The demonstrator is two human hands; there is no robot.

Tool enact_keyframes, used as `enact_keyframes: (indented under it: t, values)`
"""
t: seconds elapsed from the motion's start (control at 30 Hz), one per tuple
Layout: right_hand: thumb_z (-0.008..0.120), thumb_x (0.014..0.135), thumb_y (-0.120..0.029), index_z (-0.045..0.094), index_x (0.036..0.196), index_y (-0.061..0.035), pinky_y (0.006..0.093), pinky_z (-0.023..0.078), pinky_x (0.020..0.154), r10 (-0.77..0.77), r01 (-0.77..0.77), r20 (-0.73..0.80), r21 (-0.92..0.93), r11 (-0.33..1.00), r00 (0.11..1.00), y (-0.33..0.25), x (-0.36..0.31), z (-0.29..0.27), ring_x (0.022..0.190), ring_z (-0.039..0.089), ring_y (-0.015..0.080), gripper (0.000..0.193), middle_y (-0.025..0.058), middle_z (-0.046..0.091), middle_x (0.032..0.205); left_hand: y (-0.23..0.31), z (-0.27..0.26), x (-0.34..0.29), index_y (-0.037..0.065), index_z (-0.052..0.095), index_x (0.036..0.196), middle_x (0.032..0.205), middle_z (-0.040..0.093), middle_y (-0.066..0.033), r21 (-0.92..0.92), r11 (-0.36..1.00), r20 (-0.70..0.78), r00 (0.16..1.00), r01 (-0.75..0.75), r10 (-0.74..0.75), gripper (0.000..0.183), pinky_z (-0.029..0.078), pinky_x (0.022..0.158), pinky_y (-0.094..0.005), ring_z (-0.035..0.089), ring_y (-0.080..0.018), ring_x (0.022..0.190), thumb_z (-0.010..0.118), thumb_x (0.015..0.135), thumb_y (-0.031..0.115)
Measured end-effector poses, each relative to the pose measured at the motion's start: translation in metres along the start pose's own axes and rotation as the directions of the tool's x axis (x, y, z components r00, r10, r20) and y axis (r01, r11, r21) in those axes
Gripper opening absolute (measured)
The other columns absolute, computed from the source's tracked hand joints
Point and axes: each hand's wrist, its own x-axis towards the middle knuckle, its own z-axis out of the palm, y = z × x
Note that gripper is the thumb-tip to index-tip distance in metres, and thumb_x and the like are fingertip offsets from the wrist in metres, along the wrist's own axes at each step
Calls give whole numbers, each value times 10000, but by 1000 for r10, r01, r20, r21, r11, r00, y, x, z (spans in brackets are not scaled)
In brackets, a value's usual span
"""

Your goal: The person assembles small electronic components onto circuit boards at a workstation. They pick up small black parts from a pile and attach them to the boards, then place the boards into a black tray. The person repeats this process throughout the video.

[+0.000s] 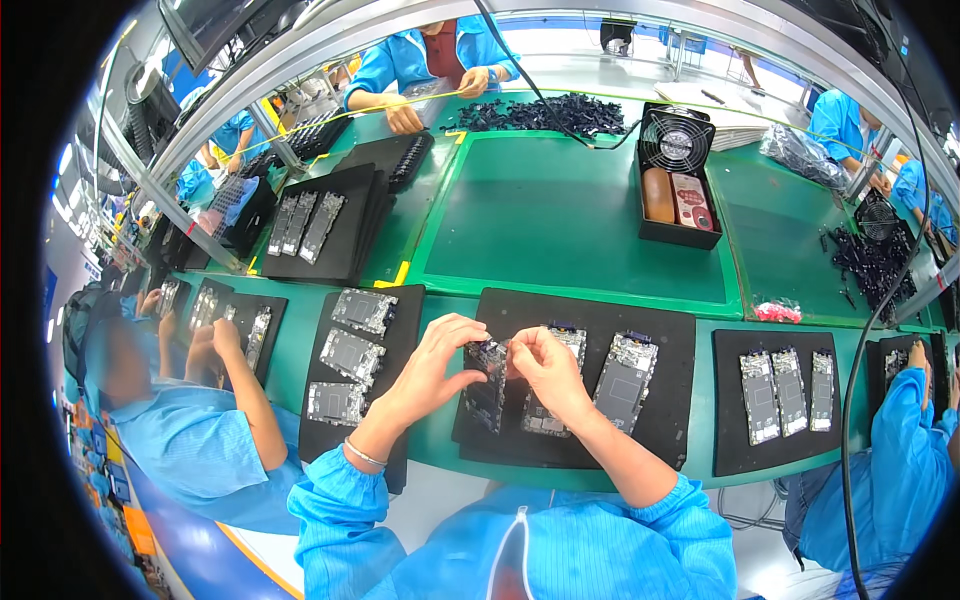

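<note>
My left hand (pixel 440 362) grips a dark circuit board (pixel 485 392) by its upper part, with the board tilted up off the black foam mat (pixel 668 400). Beside it, my right hand (pixel 550 366) is closed in a pinch at the board's upper right edge. Whatever lies between those fingertips is too small to make out. On the same mat lie a second circuit board (pixel 566 350), partly covered by my right hand, and a third circuit board (pixel 626 382) to the right of my right wrist.
More boards lie on a left mat (pixel 345 295) and a right mat (pixel 725 400). Beyond the green work surface (pixel 540 220) are a black box with a fan (pixel 680 238) and a heap of small dark parts (pixel 540 115). Co-workers sit left, right and opposite. A black cable (pixel 850 460) hangs at right.
</note>
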Motion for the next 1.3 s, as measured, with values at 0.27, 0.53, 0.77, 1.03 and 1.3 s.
enact_keyframes:
  t: [0.27,0.53,0.77,1.03,1.3]
  values:
    - [504,932,-129,521,946,-6,259,508,696,-99,67,-133,-223,973,986,-18,-3,-47,739,607,100,126,34,594,814,5,3,9,77,506,1172,1214,525,-101,21,998,19,998,64,-64,604,385,983,-423,438,-333,1170,775,631,64]
    - [582,820,-89,521,861,-30,385,490,604,-705,-208,-164,-978,23,690,-59,-16,-277,675,615,300,94,146,594,771,-27,37,38,51,447,1237,1230,478,-149,87,979,211,957,186,-201,695,365,1012,-405,406,-342,1192,758,616,15]
    - [582,783,-75,539,840,-41,355,494,742,-350,-417,-247,-694,-587,904,-58,-47,-349,871,590,273,79,116,584,845,-32,53,14,24,331,1345,1362,341,-219,185,928,33,942,322,-334,811,315,1052,-411,348,-367,1246,765,664,92]
    - [589,852,-255,592,1040,7,390,524,709,-263,-116,-161,-977,179,951,-30,-94,-215,751,641,331,323,141,636,748,-42,41,-56,-51,448,1263,1096,558,-165,-110,726,254,725,679,-640,478,488,776,-326,599,-214,892,609,836,89]
    - [663,850,-279,532,1167,21,285,460,789,27,-320,-467,-561,764,884,-50,-113,-226,897,577,133,456,63,619,982,30,10,-4,-33,432,1257,1114,533,-112,-552,256,547,576,794,-608,482,528,745,-323,609,-179,906,633,829,60]
